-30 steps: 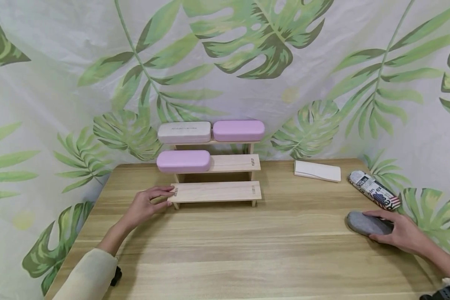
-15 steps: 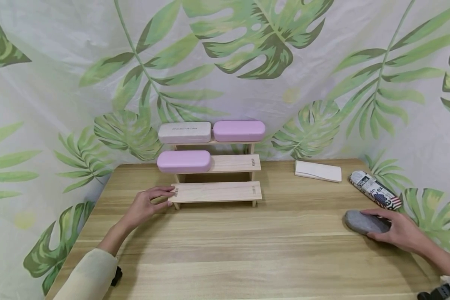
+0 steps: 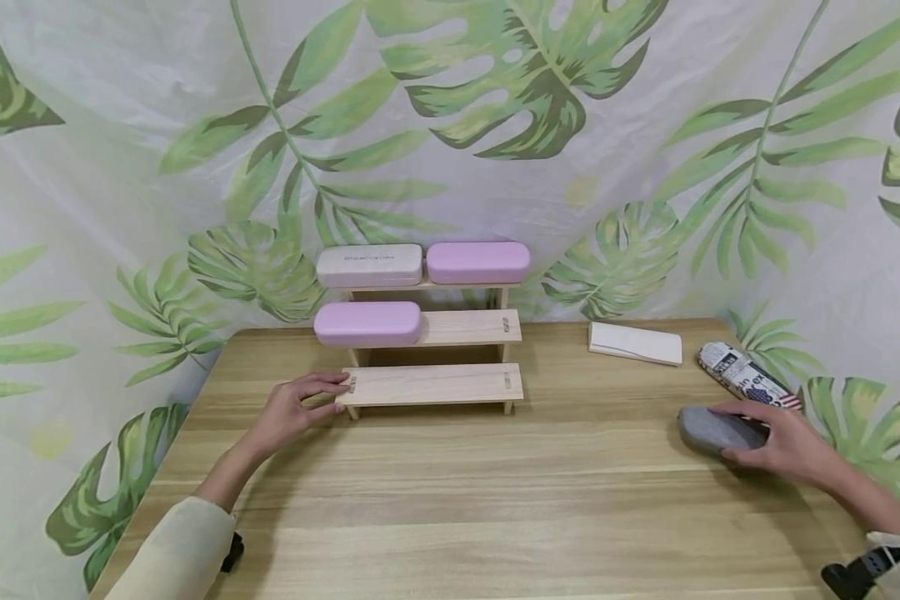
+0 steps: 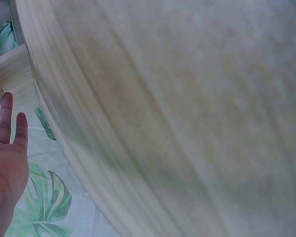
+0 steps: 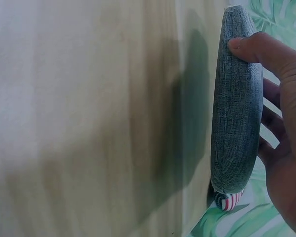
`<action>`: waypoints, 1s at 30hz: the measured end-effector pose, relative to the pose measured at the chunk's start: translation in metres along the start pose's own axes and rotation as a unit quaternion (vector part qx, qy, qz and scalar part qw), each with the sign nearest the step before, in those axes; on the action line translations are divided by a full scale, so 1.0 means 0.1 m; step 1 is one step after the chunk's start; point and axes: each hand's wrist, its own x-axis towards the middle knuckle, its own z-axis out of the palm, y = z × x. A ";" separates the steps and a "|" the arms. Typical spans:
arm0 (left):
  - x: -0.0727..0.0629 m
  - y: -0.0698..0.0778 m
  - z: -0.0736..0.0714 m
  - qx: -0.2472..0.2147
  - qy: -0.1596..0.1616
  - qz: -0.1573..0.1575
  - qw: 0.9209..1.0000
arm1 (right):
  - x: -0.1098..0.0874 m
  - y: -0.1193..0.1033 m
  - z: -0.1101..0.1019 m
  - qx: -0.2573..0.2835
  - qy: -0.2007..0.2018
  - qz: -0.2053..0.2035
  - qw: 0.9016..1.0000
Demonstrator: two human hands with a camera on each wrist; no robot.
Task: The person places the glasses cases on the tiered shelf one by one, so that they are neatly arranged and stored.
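Right of the tiered pale-wood stand [image 3: 431, 385], I note the right hand [image 3: 786, 443] pinching a grey oval fabric case [image 3: 711, 431]; slack could drop it. Pressure from the spread left hand [image 3: 288, 414] could jog the stand.

Grey case [image 3: 708, 429]; pink cases [image 3: 367, 323]; red-striped printed case [image 3: 746, 379]; pale stand [image 3: 431, 385]; green-leaved whitish backdrop [image 3: 495, 200]
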 end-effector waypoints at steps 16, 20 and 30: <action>-0.01 0.02 -0.01 -0.008 -0.003 -0.010 1.000 | 0.34 -0.16 -0.03 -0.017 -0.005 -0.033 0.999; -0.01 0.03 -0.01 -0.011 -0.002 -0.007 1.000 | 0.41 -0.19 -0.05 -0.019 -0.007 -0.037 0.999; -0.01 0.02 -0.01 -0.017 -0.003 -0.010 1.000 | 0.60 -0.23 -0.12 -0.001 -0.003 -0.050 0.999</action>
